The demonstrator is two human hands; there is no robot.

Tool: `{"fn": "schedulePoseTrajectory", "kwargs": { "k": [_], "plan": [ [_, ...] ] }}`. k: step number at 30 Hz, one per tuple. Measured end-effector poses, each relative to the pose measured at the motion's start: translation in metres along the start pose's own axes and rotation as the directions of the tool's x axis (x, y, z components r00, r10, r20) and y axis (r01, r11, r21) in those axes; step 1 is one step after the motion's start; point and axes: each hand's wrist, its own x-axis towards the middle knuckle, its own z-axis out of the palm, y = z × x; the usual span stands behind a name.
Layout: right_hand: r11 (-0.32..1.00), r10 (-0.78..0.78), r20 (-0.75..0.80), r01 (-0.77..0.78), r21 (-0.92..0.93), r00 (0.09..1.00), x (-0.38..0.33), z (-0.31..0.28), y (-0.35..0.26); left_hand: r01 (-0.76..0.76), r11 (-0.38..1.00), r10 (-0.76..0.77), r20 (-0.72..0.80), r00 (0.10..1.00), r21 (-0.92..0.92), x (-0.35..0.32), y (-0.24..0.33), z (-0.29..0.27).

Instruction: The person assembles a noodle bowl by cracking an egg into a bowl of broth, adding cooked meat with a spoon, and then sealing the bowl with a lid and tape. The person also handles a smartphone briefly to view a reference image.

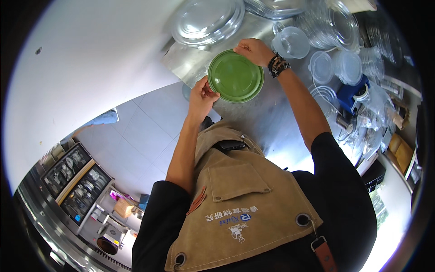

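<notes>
A round, shiny green dish (pixel 235 76) with a ridged rim is held over the edge of the steel counter (pixel 267 109). From this angle I cannot tell whether it is a plate or a lidded bowl. My left hand (pixel 202 96) pinches its lower left rim between thumb and fingers. On the upper right rim rest the curled fingers of my right hand (pixel 254 51), gripping the edge. Just right of that hand stands a translucent plastic jug (pixel 292 43) with a handle. Beyond the dish lies a stack of large clear plastic lids (pixel 208 22).
Nested clear plastic containers (pixel 328 22) crowd the counter's far right. Nearer are small round tubs (pixel 347 68), a blue tape dispenser (pixel 352 94) and plastic bags (pixel 374 118). A white wall (pixel 99 54) closes the left side. Dark trays of utensils (pixel 86 190) stand at lower left.
</notes>
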Motion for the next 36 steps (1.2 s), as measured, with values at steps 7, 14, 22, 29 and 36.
{"fn": "schedulePoseTrajectory", "kwargs": {
  "k": [7,14,22,29,36],
  "plan": [
    [0.956,-0.234,-0.067,0.242,0.165,0.970,0.011,0.005,-0.009,0.110,0.989,-0.105,-0.052,0.993,0.095,0.026,0.003,-0.018],
    [0.996,-0.073,0.173,0.062,0.071,0.982,0.028,0.003,-0.013,0.082,0.996,-0.083,-0.037,0.996,-0.016,0.042,0.004,-0.017],
    [0.990,-0.137,0.123,0.131,0.052,0.983,0.031,0.010,-0.020,0.125,0.984,-0.137,-0.092,0.986,-0.127,0.048,0.003,-0.013],
    [0.999,-0.032,0.109,0.027,0.045,0.994,0.033,0.016,-0.035,0.185,0.975,-0.200,-0.119,0.973,-0.123,0.050,0.007,-0.007],
    [0.985,-0.147,0.111,0.135,0.108,0.983,0.033,0.017,-0.035,0.153,0.987,-0.157,-0.112,0.981,-0.044,0.063,0.009,0.000]
  ]
}}
